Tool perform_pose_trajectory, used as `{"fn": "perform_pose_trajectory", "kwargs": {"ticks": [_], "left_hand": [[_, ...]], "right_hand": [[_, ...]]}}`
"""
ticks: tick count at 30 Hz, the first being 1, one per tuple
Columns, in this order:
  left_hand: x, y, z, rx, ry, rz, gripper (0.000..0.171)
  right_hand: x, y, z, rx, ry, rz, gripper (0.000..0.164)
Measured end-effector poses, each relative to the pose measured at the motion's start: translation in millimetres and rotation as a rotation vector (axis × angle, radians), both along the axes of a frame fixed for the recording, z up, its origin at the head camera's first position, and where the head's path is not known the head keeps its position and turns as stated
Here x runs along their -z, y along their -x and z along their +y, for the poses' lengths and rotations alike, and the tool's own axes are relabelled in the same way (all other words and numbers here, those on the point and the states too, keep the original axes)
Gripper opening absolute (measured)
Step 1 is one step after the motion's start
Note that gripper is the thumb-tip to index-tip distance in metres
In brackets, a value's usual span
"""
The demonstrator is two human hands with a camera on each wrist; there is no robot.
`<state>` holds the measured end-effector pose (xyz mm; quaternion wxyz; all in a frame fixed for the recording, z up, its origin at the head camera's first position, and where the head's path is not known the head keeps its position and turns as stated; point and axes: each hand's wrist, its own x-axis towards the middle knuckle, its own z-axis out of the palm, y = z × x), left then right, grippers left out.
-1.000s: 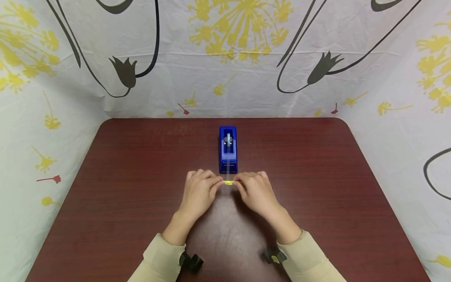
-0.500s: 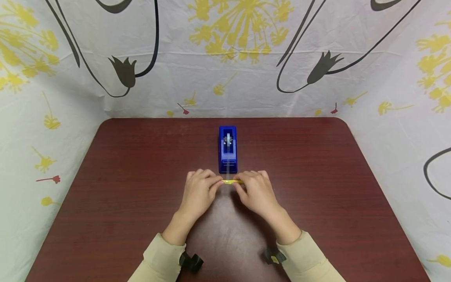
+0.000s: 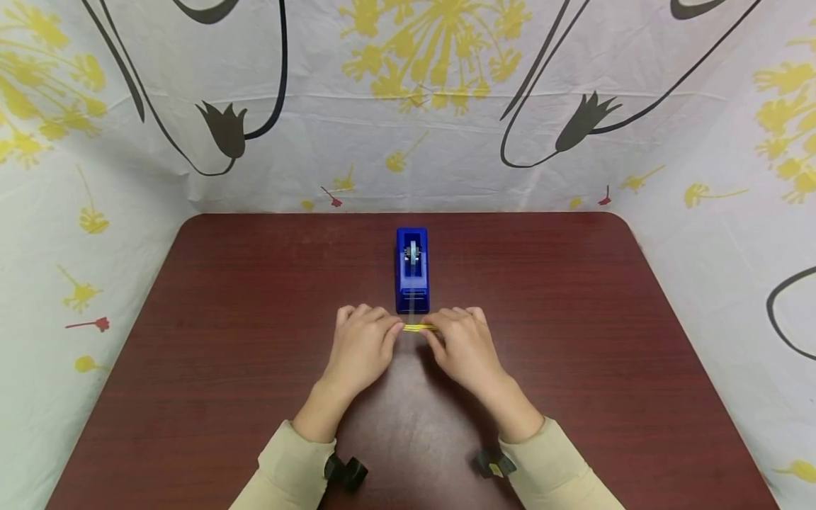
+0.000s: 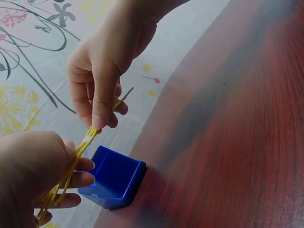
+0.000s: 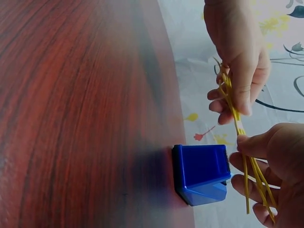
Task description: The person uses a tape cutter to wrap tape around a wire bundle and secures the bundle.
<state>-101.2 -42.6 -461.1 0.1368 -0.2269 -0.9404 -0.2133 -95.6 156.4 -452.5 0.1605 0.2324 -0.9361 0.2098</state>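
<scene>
My left hand (image 3: 361, 347) and right hand (image 3: 464, 347) face each other just in front of a blue tape dispenser (image 3: 412, 270). Between thumb and fingers, each pinches a bundle of thin yellow strands (image 3: 414, 327), held crosswise. In the right wrist view a pale band (image 5: 239, 126) shows around the bundle's middle, between the two thumbs. Several loose strand ends fan out past the right fingers there. From the left wrist view, other strands (image 4: 69, 178) run along the left palm. The dispenser stands lengthwise, its toothed front end towards me, with a tape roll (image 3: 413, 253) inside.
The dark red-brown wooden table (image 3: 255, 283) has rounded far corners. White cloth (image 3: 446, 170) printed with yellow and grey flowers hangs behind and along both sides. Black wrist devices (image 3: 346, 473) sit at the beige sleeve cuffs.
Between the fingertips the yellow bundle has turned slightly, and separate strands now show reaching under the right fingers. Both hands have stayed nearly in place; the dispenser has not moved.
</scene>
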Motion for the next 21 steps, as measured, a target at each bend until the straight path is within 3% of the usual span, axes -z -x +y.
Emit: {"fn": "perform_pose_trajectory", "kwargs": {"ticks": [10,21], "left_hand": [[2.6,0.6,0.8,-0.008,-0.068,-0.048,0.015],[8.2,2.7,0.2,0.008,-0.161,-0.009,0.009]], "right_hand": [[-0.5,0.7,0.6,-0.001,-0.013,0.01,0.013],[-2.6,1.5,1.2,0.005,-0.024,-0.011,0.013]]}}
